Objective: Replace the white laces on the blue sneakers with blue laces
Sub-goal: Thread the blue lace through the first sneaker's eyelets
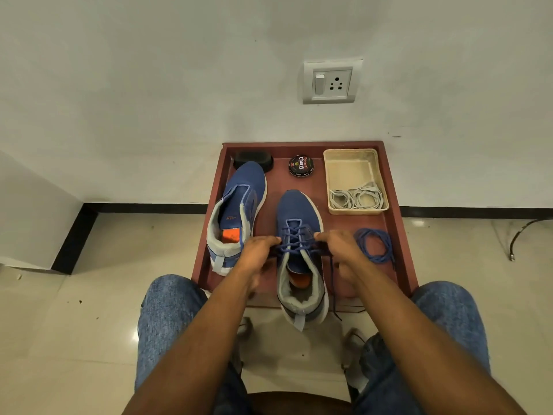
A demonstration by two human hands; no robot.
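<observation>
Closest in, two knees in blue jeans [167, 319] frame the view, both forearms reaching out over a glossy tiled floor [74, 324]. The left hand [258, 250] has its grip pinched on the blue lace [294, 239] at the left side of the near sneaker [299, 256], and the right hand [341, 250] pinches the same lace on the right side. That sneaker sits on the red-brown tabletop [399, 250] with its heel overhanging the near edge, blue lace crossed up through its eyelets, and a dark loose end trails down beside its right flank. Just right of the right hand lies a coiled spare blue lace [375, 245]. To the left, the second sneaker [239, 211] lies unlaced, tongue open. Further back on the right, a cream tray [354, 163] holds the white laces [356, 197]. Behind, a shoe polish tin [301, 165] and a black brush [254, 160] partly hidden behind the second sneaker's toe. On the wall, a switch socket [331, 82].
</observation>
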